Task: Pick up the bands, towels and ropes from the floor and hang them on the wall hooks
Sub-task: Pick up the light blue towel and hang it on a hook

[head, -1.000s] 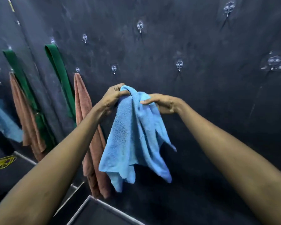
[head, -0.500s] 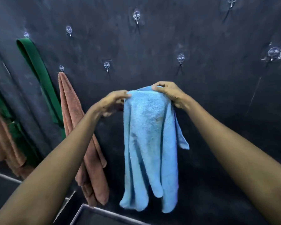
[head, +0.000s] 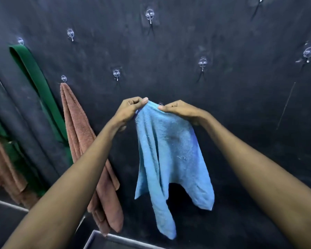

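A light blue towel (head: 171,155) hangs in front of the black wall (head: 223,108), pinched at its top edge by both hands. My left hand (head: 128,111) grips the top left part and my right hand (head: 180,110) the top right part, the two almost touching. A small clear hook (head: 160,103) peeks out between them, right at the towel's top edge. Bare clear hooks sit above on the wall, one up left (head: 116,74) and one up right (head: 202,63). I cannot tell whether the towel rests on a hook.
A brown towel (head: 83,141) hangs from a hook (head: 63,78) to the left, beside a green band (head: 38,81) on another hook (head: 20,40). More brown and green cloth hangs at the far left (head: 0,159). Further bare hooks (head: 149,15) dot the upper wall. A grey frame edge (head: 104,235) lies below.
Both hands have drawn close together on the towel's top edge and shifted lower and left against the wall. The towel now hangs bunched from one point instead of spread.
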Action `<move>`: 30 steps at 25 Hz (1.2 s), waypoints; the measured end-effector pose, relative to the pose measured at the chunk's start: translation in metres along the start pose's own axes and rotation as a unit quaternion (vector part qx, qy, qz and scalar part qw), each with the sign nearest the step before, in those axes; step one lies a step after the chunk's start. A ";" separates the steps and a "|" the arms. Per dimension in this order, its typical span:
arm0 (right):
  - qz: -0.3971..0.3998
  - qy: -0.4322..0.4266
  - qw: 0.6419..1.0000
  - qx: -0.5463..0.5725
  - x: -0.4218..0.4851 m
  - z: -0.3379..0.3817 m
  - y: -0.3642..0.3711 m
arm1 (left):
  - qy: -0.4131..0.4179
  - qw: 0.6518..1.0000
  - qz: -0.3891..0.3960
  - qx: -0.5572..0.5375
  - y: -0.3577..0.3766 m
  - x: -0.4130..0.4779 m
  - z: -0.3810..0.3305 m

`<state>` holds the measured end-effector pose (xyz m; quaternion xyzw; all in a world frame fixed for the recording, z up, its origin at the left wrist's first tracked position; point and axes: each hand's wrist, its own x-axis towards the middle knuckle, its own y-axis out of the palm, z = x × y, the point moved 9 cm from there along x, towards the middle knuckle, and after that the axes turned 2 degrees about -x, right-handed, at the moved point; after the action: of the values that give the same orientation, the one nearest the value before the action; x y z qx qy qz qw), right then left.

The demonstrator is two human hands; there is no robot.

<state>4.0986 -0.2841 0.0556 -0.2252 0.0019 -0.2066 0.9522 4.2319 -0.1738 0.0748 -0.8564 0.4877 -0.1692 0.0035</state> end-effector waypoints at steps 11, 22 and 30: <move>-0.213 -0.152 0.942 -0.208 0.096 0.142 0.004 | -0.020 0.994 0.042 0.099 -0.136 0.045 -0.057; -0.361 -0.190 0.813 -0.415 0.114 0.137 0.052 | 0.170 0.961 -0.197 0.097 -0.191 0.076 -0.015; -0.406 -0.170 0.821 -0.364 0.111 0.114 0.070 | 0.088 0.995 -0.034 0.036 -0.150 0.069 0.052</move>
<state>4.2388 -0.2221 0.1381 -0.5672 -0.1765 -0.5175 0.6159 4.4051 -0.1612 0.0708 -0.8537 0.4503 -0.2612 -0.0145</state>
